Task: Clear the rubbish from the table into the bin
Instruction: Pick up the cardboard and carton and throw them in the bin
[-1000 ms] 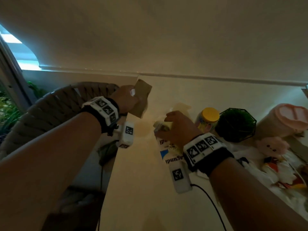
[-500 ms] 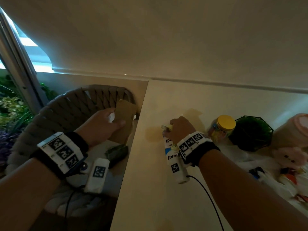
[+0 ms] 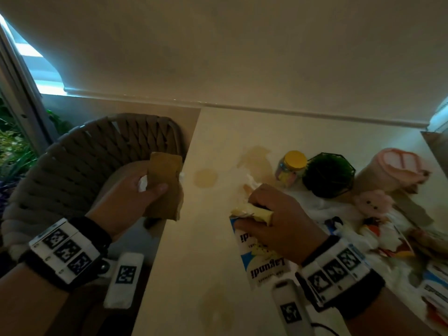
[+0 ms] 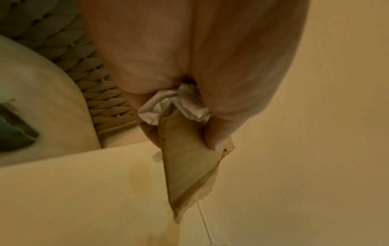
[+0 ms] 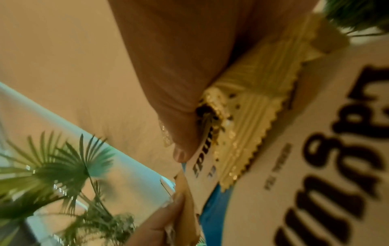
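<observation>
My left hand (image 3: 155,190) pinches a torn brown paper bag (image 3: 167,175) together with a crumpled white tissue (image 3: 142,186). It holds them just off the table's left edge, above the chair seat. The left wrist view shows the brown paper (image 4: 187,168) hanging point down, with the tissue (image 4: 174,103) bunched between thumb and fingers. My right hand (image 3: 261,214) grips a white and blue carton (image 3: 264,263) and a yellow wrapper (image 3: 252,212) over the cream table (image 3: 194,275). In the right wrist view, the serrated wrapper (image 5: 252,116) lies against the carton (image 5: 336,149). No bin is in view.
A woven chair (image 3: 84,154) stands left of the table. Behind my right hand are a white tissue (image 3: 252,183), a yellow-lidded jar (image 3: 291,168), a green plant in a wire pot (image 3: 328,175) and a pink cup (image 3: 392,170). A pink plush (image 3: 373,204) and packets crowd the right. Brown stains (image 3: 205,178) mark the tabletop.
My left hand has swung the brown paper and tissue left off the table edge and lower, over the chair. My right hand keeps its hold on the carton and has drawn slightly nearer.
</observation>
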